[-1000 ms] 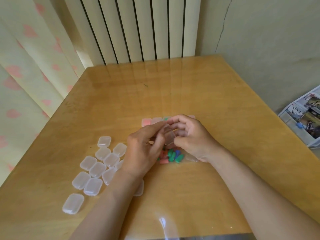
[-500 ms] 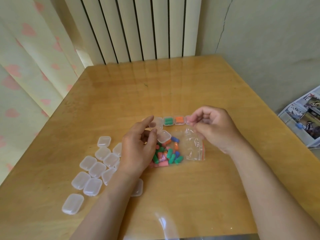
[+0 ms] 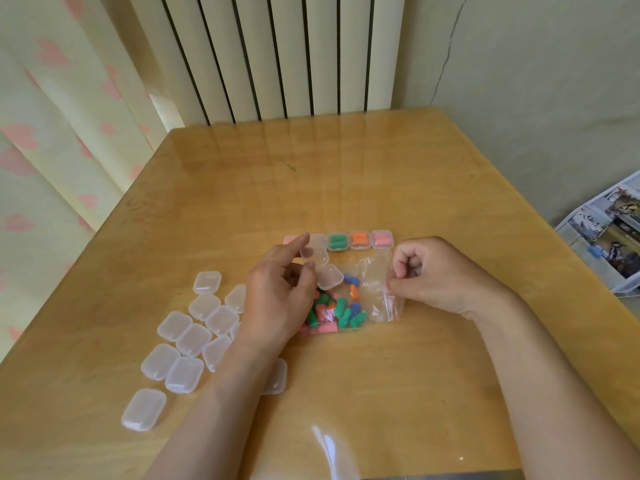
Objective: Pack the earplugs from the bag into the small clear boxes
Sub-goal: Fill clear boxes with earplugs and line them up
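Between the hands the bag lies flat on the table, long axis left to right. The right hand pinches its red-edged mouth. The earplugs heap at the far end from that mouth, just below the open box gripped in the left hand's fingers. Beyond stand filled boxes.
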Demonstrator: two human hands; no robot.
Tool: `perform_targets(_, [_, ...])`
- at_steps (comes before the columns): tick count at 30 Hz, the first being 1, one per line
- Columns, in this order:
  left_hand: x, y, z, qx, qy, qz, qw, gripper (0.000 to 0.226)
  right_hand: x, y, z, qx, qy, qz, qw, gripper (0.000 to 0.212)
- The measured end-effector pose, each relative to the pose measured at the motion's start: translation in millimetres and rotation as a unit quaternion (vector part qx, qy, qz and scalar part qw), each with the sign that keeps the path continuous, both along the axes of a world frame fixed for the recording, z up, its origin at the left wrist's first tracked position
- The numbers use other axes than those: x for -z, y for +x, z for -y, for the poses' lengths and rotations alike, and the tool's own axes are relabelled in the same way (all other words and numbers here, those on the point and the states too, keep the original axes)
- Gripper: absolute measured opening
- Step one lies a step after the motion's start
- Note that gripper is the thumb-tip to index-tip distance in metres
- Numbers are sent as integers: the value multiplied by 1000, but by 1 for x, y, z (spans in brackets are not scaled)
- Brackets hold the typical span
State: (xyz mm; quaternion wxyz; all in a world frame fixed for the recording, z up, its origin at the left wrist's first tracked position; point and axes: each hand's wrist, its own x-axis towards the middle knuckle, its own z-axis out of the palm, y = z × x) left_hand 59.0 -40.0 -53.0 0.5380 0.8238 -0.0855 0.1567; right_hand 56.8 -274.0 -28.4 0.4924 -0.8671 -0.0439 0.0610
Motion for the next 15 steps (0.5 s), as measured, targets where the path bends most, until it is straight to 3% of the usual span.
perform_targets(4, [-1, -1, 1, 0, -3, -10, 1000, 38, -9, -7, -13, -15, 14, -32, 999, 40])
perform_targets(8, [-2, -1, 1, 3, 4, -11, 1000, 38, -9, -10, -21, -46, -3, -78, 996, 19])
perform_targets(15, [-2, -2, 2, 3, 2, -12, 1000, 37, 4, -4, -29, -7, -79, -60, 995, 29])
